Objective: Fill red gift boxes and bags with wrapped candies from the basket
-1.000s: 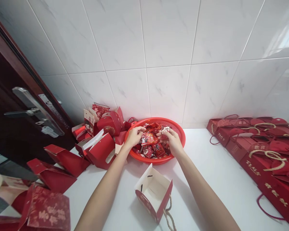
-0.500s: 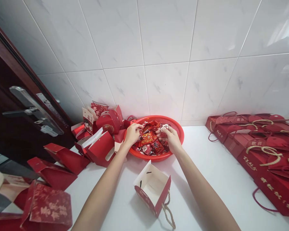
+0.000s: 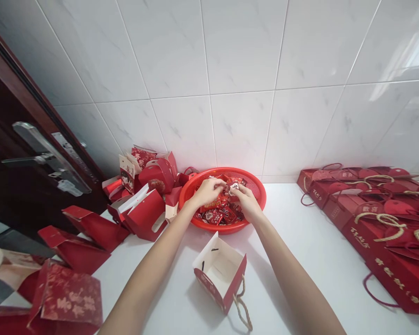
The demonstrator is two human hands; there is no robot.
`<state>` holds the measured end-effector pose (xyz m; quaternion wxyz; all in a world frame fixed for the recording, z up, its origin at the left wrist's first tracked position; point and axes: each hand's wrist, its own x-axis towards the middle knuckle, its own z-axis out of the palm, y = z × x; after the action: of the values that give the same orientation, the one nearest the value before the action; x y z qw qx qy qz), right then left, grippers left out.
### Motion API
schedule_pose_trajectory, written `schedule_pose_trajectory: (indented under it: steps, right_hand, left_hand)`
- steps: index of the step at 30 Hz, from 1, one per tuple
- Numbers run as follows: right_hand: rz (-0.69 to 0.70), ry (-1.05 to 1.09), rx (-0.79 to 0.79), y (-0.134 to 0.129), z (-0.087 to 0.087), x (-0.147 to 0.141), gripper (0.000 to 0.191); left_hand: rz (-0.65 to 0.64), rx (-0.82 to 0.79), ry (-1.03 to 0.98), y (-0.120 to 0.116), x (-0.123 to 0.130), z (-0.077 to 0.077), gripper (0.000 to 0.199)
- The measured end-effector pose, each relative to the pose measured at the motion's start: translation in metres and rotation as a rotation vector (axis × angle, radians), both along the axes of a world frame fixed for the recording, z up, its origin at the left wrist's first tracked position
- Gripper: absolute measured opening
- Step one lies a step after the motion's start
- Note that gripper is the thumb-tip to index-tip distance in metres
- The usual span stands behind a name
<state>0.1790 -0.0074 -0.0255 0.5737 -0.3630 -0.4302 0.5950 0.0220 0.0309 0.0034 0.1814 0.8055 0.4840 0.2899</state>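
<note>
A round red plastic basket (image 3: pixel 260 204) full of red-wrapped candies (image 3: pixel 226 215) stands against the wall. Over its right side, my right hand (image 3: pixel 248 203) pinches a wrapped candy (image 3: pixel 234 187) with white on its wrapper. My left hand (image 3: pixel 210 191) reaches over the left of the heap, fingers curled down close to the right hand; whatever they hold is hidden. In front of the basket, between my forearms, sits an open red gift box (image 3: pixel 220 274), cream inside, with a rope handle at its right.
Unfolded red boxes (image 3: pixel 150 214) crowd the left side, up to the dark door (image 3: pixel 17 186) with its metal handle. Rows of closed red boxes with rope handles (image 3: pixel 380 232) line the right. A tiled wall (image 3: pixel 240 125) rises behind the white table (image 3: pixel 286 246).
My left hand has moved right across the candies, nearer the right hand. The right hand has shifted slightly left and down, still pinching its candy. The open box stays in place.
</note>
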Motion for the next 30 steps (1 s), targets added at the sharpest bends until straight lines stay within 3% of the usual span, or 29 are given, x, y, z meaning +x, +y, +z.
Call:
schedule_pose_trajectory:
  steps: [2,5,10,13,17,20,25,30]
  right_hand:
    - [0.002,0.005,-0.002,0.001,0.000,0.000,0.025]
    - [0.003,0.001,-0.014,0.001,0.000,-0.001,0.023]
    - [-0.116,-0.018,-0.016,0.001,0.001,-0.001,0.020]
    - [-0.117,0.000,-0.019,0.001,0.002,-0.001,0.020]
    - [-0.057,0.095,-0.035,0.002,0.001,0.001,0.025]
    - [0.030,0.167,-0.047,0.002,0.001,0.003,0.030]
    - [0.092,0.170,-0.023,0.000,0.002,0.004,0.034]
    - [-0.049,0.179,-0.012,0.003,0.000,0.003,0.031]
  left_hand:
    - [-0.057,-0.091,0.125,-0.006,-0.004,0.000,0.024]
    - [-0.037,-0.181,0.321,-0.016,-0.008,-0.004,0.037]
    - [-0.045,-0.342,0.539,-0.024,-0.005,-0.016,0.037]
    - [-0.035,-0.402,0.393,-0.019,-0.008,-0.020,0.038]
    - [-0.050,-0.270,-0.156,-0.010,-0.016,-0.016,0.048]
    - [-0.111,-0.277,-0.502,-0.009,-0.014,-0.011,0.055]
    - [-0.126,-0.256,-0.604,-0.013,-0.002,-0.008,0.046]
    - [-0.035,-0.258,-0.619,-0.005,-0.002,-0.016,0.038]
